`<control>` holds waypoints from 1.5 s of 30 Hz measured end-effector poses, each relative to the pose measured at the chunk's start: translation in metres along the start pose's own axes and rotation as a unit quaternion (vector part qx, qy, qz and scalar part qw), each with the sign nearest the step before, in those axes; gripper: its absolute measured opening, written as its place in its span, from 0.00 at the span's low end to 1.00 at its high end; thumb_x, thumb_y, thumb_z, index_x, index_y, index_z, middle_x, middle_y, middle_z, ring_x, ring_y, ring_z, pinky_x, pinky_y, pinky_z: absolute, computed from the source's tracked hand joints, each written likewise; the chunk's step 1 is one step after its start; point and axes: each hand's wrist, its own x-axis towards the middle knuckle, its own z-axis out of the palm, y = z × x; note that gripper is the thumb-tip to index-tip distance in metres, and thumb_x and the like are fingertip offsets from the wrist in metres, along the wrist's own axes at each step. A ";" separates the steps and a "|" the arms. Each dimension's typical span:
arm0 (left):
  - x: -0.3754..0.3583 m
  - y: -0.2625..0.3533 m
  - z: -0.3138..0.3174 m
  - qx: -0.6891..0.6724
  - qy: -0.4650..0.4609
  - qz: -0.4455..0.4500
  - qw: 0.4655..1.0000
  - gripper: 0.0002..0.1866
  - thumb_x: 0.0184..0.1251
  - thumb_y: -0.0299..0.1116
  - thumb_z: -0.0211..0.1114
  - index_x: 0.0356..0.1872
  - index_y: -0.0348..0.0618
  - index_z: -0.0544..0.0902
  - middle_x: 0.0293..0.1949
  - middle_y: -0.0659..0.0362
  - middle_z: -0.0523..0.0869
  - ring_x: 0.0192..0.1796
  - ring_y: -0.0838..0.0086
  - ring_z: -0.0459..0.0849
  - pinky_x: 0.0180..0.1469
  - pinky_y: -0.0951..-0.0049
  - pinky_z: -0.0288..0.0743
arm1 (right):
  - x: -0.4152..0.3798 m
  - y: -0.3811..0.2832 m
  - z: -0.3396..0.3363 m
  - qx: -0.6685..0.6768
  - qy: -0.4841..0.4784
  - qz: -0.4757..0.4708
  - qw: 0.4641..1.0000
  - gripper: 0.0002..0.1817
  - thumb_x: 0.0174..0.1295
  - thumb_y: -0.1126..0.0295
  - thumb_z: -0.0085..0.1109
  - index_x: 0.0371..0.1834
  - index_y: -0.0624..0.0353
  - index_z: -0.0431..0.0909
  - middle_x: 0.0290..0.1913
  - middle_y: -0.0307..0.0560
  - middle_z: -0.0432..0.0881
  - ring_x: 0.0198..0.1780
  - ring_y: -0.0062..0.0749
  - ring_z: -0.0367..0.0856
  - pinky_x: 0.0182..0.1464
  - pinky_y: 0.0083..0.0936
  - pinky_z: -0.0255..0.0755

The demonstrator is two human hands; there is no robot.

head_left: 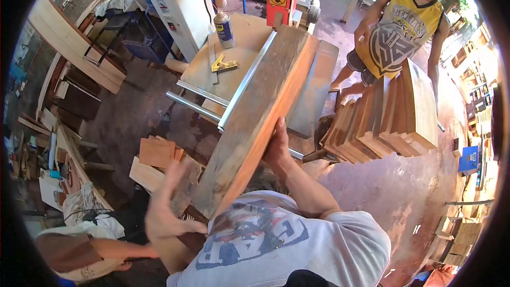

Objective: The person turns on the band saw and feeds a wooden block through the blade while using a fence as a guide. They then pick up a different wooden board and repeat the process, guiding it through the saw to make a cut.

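The timber beam (pixel 255 111) runs seven to one o'clock — right hand (pixel 277 146) against its side, fingers hidden, grip unclear; left hand (pixel 167 212) spread near its seven-o'clock end.

— Where does your left hand (pixel 170 202) find room?
— Over the open reddish-brown floor (pixel 133 106), between the tan wooden-topped table (pixel 247 34) and the workshop's left side, beyond loose orange-brown wooden offcuts (pixel 156 151).
— What hems in your right hand (pixel 278 146)?
— The long, thick brown timber beam (pixel 252 119) it touches; farther right, a stack of curved, light-brown wooden pieces (pixel 390 114) blocks you, a person in a yellow sleeveless jersey (pixel 401 16) behind.
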 end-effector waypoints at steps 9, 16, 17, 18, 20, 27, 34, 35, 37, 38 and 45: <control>-0.010 -0.073 0.094 0.185 0.168 0.007 0.968 0.43 0.51 0.35 0.84 0.68 0.28 0.75 0.52 0.41 0.89 0.54 0.54 0.91 0.59 0.57 0.83 | 0.041 0.049 -0.029 -0.016 0.051 0.026 0.998 0.48 0.68 0.26 0.57 0.79 0.49 0.67 0.70 0.51 0.77 0.68 0.46 0.78 0.71 0.49 0.72; 0.014 -0.120 0.087 0.164 0.133 0.010 0.977 0.41 0.54 0.35 0.83 0.68 0.30 0.76 0.57 0.39 0.88 0.58 0.48 0.90 0.61 0.56 0.83 | 0.061 0.059 -0.039 -0.475 0.165 -0.157 0.850 0.42 0.84 0.39 0.34 0.82 0.68 0.58 0.70 0.77 0.67 0.79 0.67 0.57 0.83 0.49 0.47; 0.022 -0.128 0.082 0.154 0.124 0.009 0.980 0.42 0.54 0.36 0.84 0.69 0.30 0.76 0.58 0.38 0.87 0.59 0.47 0.90 0.62 0.56 0.83 | 0.068 0.059 -0.035 -0.481 0.178 -0.156 0.844 0.42 0.84 0.40 0.34 0.83 0.68 0.58 0.72 0.78 0.66 0.79 0.68 0.56 0.83 0.50 0.46; 0.032 -0.135 0.078 0.156 0.120 0.016 0.980 0.42 0.54 0.35 0.84 0.70 0.30 0.75 0.61 0.37 0.86 0.61 0.47 0.89 0.63 0.55 0.83 | 0.075 0.056 -0.033 -0.486 0.166 -0.170 0.841 0.42 0.84 0.39 0.34 0.83 0.68 0.58 0.74 0.77 0.65 0.80 0.67 0.56 0.83 0.49 0.47; 0.040 -0.144 0.070 0.160 0.107 0.008 0.981 0.43 0.55 0.35 0.83 0.71 0.30 0.74 0.65 0.35 0.83 0.66 0.45 0.86 0.65 0.55 0.82 | 0.073 0.056 -0.032 -0.498 0.148 -0.178 0.836 0.43 0.84 0.39 0.33 0.84 0.69 0.56 0.78 0.75 0.62 0.82 0.66 0.55 0.84 0.48 0.48; 0.077 -0.188 0.043 0.087 -0.021 0.194 0.977 0.65 0.44 0.55 0.89 0.80 0.30 0.64 0.79 0.33 0.67 0.81 0.40 0.65 0.79 0.52 0.66 | 0.083 0.043 -0.030 -0.413 0.084 -0.210 0.882 0.48 0.82 0.32 0.30 0.85 0.67 0.54 0.81 0.66 0.64 0.83 0.52 0.59 0.83 0.42 0.54; 0.113 -0.204 0.025 0.017 -0.199 0.206 0.958 0.75 0.42 0.56 0.90 0.84 0.29 0.49 0.84 0.32 0.53 0.85 0.40 0.57 0.83 0.52 0.59 | 0.073 0.041 -0.019 -0.381 0.113 -0.174 0.901 0.50 0.80 0.29 0.31 0.87 0.65 0.53 0.80 0.62 0.66 0.81 0.48 0.64 0.82 0.40 0.57; 0.118 -0.201 0.019 0.038 -0.211 0.213 0.953 0.76 0.42 0.55 0.90 0.84 0.29 0.48 0.84 0.32 0.53 0.85 0.40 0.57 0.83 0.53 0.59 | 0.073 0.040 -0.012 -0.387 0.113 -0.178 0.897 0.50 0.80 0.29 0.31 0.87 0.65 0.53 0.80 0.62 0.66 0.81 0.47 0.64 0.82 0.40 0.58; 0.122 -0.194 0.016 0.043 -0.208 0.232 0.949 0.72 0.44 0.53 0.90 0.83 0.26 0.51 0.82 0.30 0.57 0.84 0.40 0.60 0.82 0.53 0.61 | 0.072 0.042 -0.010 -0.386 0.129 -0.183 0.895 0.49 0.81 0.30 0.31 0.87 0.63 0.53 0.81 0.60 0.66 0.81 0.46 0.64 0.82 0.40 0.57; 0.123 -0.194 0.015 0.042 -0.211 0.224 0.951 0.71 0.44 0.53 0.90 0.82 0.26 0.54 0.81 0.30 0.59 0.83 0.39 0.62 0.82 0.52 0.61 | 0.072 0.041 -0.010 -0.388 0.135 -0.183 0.893 0.49 0.81 0.30 0.31 0.87 0.63 0.53 0.81 0.59 0.66 0.81 0.45 0.63 0.82 0.40 0.57; 0.135 -0.195 0.025 0.111 -0.135 0.240 0.955 0.62 0.46 0.58 0.86 0.75 0.23 0.68 0.74 0.32 0.73 0.74 0.38 0.74 0.75 0.49 0.70 | 0.095 0.019 -0.022 -0.350 0.136 -0.117 0.919 0.46 0.83 0.33 0.31 0.88 0.61 0.53 0.81 0.57 0.68 0.81 0.42 0.65 0.82 0.39 0.58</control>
